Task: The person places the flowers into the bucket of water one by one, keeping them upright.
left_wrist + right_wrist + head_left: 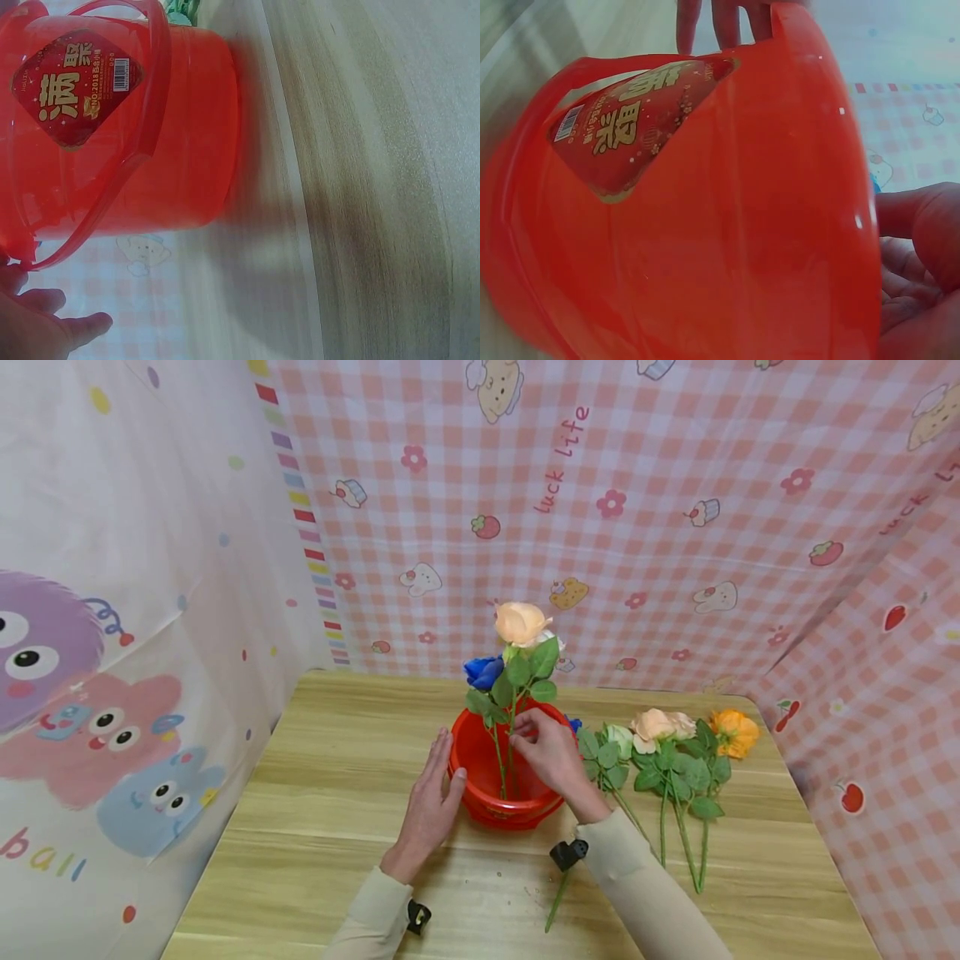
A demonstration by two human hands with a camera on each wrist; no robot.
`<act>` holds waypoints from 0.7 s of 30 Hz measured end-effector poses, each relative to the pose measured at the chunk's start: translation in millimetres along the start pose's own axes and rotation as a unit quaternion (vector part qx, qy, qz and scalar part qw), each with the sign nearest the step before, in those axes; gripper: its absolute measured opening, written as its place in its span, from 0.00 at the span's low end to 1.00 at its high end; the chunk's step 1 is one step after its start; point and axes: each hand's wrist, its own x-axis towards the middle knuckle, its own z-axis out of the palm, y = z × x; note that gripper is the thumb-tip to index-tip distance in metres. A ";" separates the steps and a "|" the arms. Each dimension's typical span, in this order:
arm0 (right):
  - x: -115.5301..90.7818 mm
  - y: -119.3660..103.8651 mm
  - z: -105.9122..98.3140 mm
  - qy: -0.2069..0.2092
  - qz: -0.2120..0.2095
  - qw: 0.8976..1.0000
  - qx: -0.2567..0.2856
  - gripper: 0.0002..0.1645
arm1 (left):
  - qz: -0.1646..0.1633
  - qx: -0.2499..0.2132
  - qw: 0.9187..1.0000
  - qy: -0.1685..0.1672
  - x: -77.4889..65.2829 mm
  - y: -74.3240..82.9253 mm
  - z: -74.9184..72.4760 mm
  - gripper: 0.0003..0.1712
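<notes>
A red plastic bucket (491, 814) stands on the table, its sticker (75, 88) facing the near side. Inside it stand a peach rose (520, 624), a blue rose (482, 672) and, partly hidden behind leaves, a white flower (553, 642). My right hand (553, 756) reaches over the bucket's right rim and pinches a green stem, seemingly the peach rose's. In the right wrist view that hand (922, 277) is beyond the rim, its fingertips' contact hidden. My left hand (429, 806) rests with extended fingers against the bucket's left side.
Right of the bucket lie several artificial roses: an orange one (735, 732), peach ones (654, 728) and a pale green one (619, 739), stems toward the front. A green stem (557, 902) pokes out below the right sleeve. Patterned cloth (600, 552) hangs behind the table.
</notes>
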 end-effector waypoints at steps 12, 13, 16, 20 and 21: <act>8.7 0.8 6.0 -0.026 0.026 0.999 -0.015 0.10 | 0.005 0.003 1.000 0.000 0.5 -2.0 0.4 0.35; 9.0 0.6 6.1 -0.029 0.029 0.999 -0.016 0.10 | 0.005 0.002 1.000 0.000 0.5 -1.9 0.4 0.35; 10.5 0.8 6.8 -0.036 0.036 0.998 -0.022 0.09 | 0.005 0.002 1.000 0.000 0.5 -2.1 0.4 0.36; 12.8 1.7 8.4 -0.043 0.046 0.997 -0.032 0.09 | 0.002 0.003 1.000 -0.001 0.5 -2.2 0.3 0.36; 13.5 2.1 8.9 -0.045 0.049 0.997 -0.034 0.09 | 0.002 0.002 1.000 -0.001 0.4 -1.9 0.2 0.36</act>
